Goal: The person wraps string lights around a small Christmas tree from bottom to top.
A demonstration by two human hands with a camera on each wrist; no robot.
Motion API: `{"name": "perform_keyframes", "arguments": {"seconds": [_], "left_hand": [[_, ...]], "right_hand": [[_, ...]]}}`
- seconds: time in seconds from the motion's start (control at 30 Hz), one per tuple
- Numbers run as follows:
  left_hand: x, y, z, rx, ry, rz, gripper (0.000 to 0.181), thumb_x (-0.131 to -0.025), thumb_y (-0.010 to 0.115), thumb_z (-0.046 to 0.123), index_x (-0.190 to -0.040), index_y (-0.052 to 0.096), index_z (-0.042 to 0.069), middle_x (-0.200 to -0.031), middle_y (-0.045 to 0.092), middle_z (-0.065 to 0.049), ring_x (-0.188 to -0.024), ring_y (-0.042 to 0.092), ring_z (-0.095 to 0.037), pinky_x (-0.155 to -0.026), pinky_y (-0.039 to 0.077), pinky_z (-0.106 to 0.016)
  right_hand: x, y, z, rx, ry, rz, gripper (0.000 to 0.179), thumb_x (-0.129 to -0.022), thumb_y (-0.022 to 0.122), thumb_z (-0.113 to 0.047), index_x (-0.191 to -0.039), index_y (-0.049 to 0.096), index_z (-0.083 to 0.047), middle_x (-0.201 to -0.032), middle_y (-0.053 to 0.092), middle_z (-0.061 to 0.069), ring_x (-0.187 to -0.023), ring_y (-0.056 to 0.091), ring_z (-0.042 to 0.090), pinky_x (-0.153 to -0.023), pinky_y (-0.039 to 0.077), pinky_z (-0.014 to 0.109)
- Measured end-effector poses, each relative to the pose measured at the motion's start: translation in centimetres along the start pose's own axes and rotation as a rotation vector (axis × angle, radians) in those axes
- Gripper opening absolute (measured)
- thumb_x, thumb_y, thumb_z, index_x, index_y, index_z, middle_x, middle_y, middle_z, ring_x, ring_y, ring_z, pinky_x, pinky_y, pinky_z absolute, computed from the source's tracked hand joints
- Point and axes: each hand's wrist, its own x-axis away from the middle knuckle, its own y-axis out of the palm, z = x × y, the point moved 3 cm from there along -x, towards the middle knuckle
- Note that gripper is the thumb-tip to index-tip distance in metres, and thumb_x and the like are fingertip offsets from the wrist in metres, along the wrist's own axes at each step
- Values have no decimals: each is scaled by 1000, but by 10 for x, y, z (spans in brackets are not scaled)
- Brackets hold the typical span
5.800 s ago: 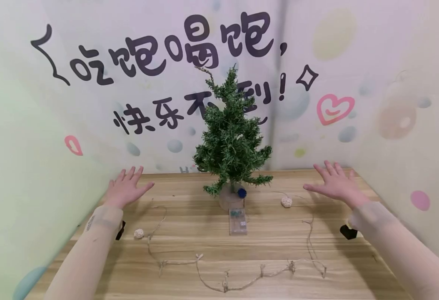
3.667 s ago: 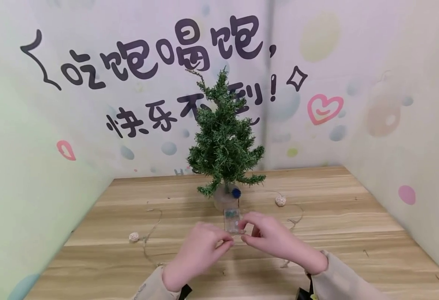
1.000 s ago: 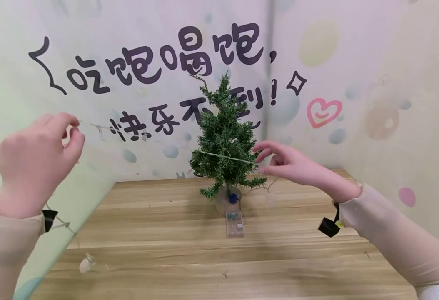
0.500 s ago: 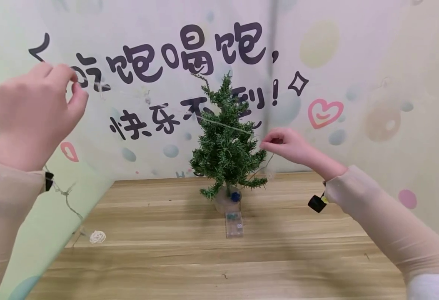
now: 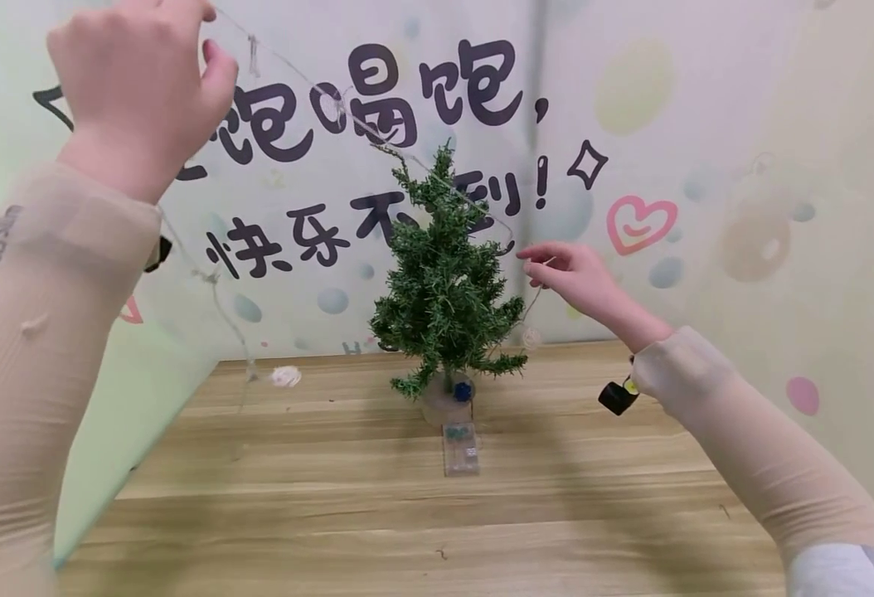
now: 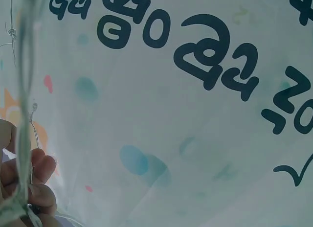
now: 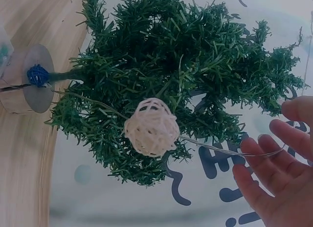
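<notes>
A small green artificial Christmas tree (image 5: 444, 257) stands upright on its round base (image 5: 444, 406) at mid-table. My left hand (image 5: 138, 91), raised at the upper left, pinches the thin wire of the string lights. From there the wire slopes down in front of the treetop to my right hand (image 5: 582, 282), whose fingers curl loosely round it beside the tree's right side. A white woven ball (image 7: 152, 128) hangs on the wire between right hand and base in the right wrist view. Another white ball (image 5: 285, 376) dangles at the left. A blue woven ball (image 5: 463, 391) rests against the base.
A clear battery box (image 5: 461, 448) lies on the wooden table (image 5: 318, 522) in front of the base. Behind is a printed wall curtain (image 5: 706, 108) with dark lettering. Side curtains edge the table left and right.
The string lights, earlier lying round the table, have been lifted off it. Over the last second my left hand has risen and moved right, swinging the left ball upward; my right hand rose slightly.
</notes>
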Motion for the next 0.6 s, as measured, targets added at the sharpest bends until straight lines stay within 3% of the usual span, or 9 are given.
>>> {"name": "perform_keyframes", "arguments": {"seconds": [0.17, 0.4, 0.6], "left_hand": [[-23, 15, 6, 20, -36, -57, 24, -91, 37, 17, -98, 53, 0, -82, 43, -17, -66, 38, -42, -44, 18, -41], [-45, 38, 3, 92, -156, -234, 47, -91, 37, 19, -133, 53, 3, -108, 52, -20, -80, 44, -44, -48, 27, -45], [-50, 59, 5, 178, -238, -411, 56, -94, 38, 25, -148, 39, 7, -105, 57, -16, -87, 50, -38, -56, 35, -39]], "right_hand": [[-8, -3, -4, 10, -5, -17, 50, -96, 60, -27, -144, 48, -22, -109, 62, 8, -86, 66, 19, -71, 47, 32], [-24, -1, -16, 0, 5, -20, 63, -95, 61, -28, -152, 33, -26, -106, 59, 8, -88, 67, 19, -69, 46, 33], [-34, -2, -10, -91, 77, -24, 69, -95, 61, -24, -154, 26, -22, -111, 59, 13, -90, 66, 27, -77, 54, 36]]}}
